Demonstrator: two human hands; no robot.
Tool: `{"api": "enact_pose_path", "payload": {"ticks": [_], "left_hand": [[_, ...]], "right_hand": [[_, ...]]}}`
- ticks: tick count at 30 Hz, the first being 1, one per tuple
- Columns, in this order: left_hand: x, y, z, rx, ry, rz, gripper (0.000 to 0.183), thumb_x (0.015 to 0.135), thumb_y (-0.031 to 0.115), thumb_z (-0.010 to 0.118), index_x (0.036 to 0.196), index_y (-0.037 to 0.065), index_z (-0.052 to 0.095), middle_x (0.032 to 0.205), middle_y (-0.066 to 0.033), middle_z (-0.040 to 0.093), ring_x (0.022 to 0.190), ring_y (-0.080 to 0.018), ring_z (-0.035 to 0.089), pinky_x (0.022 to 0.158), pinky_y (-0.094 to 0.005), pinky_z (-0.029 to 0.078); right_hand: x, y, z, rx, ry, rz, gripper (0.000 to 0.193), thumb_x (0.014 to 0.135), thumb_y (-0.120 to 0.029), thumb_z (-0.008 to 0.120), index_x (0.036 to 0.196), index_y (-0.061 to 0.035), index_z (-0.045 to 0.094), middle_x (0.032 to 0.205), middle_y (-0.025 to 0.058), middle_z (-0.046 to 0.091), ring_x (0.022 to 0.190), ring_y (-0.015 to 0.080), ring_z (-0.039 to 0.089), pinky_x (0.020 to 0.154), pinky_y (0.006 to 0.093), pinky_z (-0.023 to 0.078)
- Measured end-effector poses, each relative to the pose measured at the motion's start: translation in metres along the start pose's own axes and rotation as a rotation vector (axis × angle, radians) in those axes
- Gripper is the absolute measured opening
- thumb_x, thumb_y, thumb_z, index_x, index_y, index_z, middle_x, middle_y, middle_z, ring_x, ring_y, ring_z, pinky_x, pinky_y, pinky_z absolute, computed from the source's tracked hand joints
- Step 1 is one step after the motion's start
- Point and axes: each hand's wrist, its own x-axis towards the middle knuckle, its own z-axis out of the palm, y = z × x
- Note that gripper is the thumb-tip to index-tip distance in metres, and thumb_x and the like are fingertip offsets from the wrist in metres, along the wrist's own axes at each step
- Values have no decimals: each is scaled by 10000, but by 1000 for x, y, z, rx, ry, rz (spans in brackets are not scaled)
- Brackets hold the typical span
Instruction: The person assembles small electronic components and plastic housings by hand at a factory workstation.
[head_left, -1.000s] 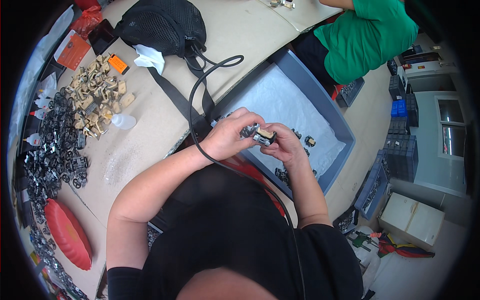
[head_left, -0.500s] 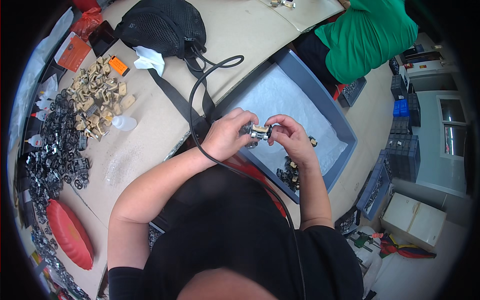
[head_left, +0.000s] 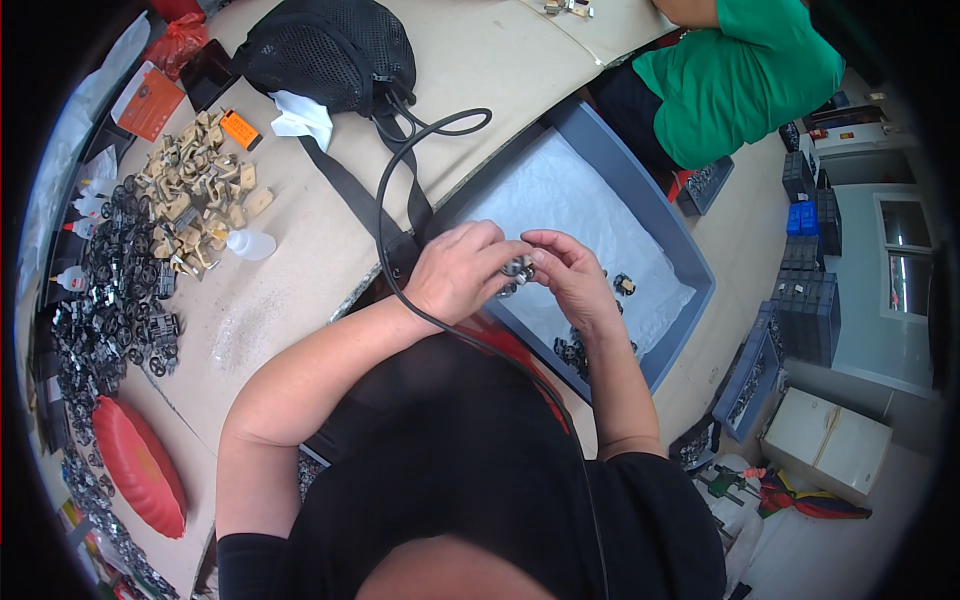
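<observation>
- Pinching a small black-and-silver wheeled part [head_left: 517, 270] at the middle of the frame, the left hand [head_left: 458, 266] has its fingers curled nearly closed around it.
- Over on the right side of that part comes the right hand [head_left: 572, 277], thumb and forefinger drawn close together at its edge; whether they grip it or only touch it, one cannot tell.
- Beneath both hands, a grey tray [head_left: 650, 195] with a white liner [head_left: 595, 195] slants across the centre; a dark part with a tan insert [head_left: 625, 284] sits right of the wrist, and a dark cluster [head_left: 572, 353] lies lower down.
- Away to the left, tan pieces [head_left: 195, 185] heap up beside a mass of black wheeled parts [head_left: 115, 290], a translucent bottle [head_left: 250, 244] just beside the tan heap.
- Upper right, there's a co-worker in a green shirt [head_left: 745, 90].
</observation>
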Motion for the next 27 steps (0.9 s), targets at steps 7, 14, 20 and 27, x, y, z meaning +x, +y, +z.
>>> {"api": "enact_pose_path", "payload": {"ticks": [7,14,20,27], "left_hand": [[1,7,-4,-156,-61,-150,384,642,113,680,1006,150,564,809,-66,483,739,-235,536,633,-312,452],[0,0,1,-132,21,0,320,638,114,674,943,144,582,849,-44,516,753,-231,541,654,-321,455],[-2,-1,1,28,12,11,287,612,64,677,881,86,579,885,-56,535,808,-242,542,676,-313,459],[-1,2,0,22,15,-48,316,614,67,678,910,84,568,880,-72,530,810,-249,545,664,-326,461]], "right_hand": [[4,10,1,390,-184,47,282,809,-102,553,1061,17,508,935,86,577,803,151,583,703,254,486],[5,9,1,190,-146,49,222,826,-125,522,1009,-1,505,911,73,569,796,137,577,669,254,491],[-5,-4,-7,56,-83,-40,225,828,-131,484,1007,1,523,875,53,563,737,104,533,686,244,445],[-5,-6,-2,-115,-66,-77,204,815,-117,489,967,5,551,836,38,560,703,95,506,678,226,417]]}}
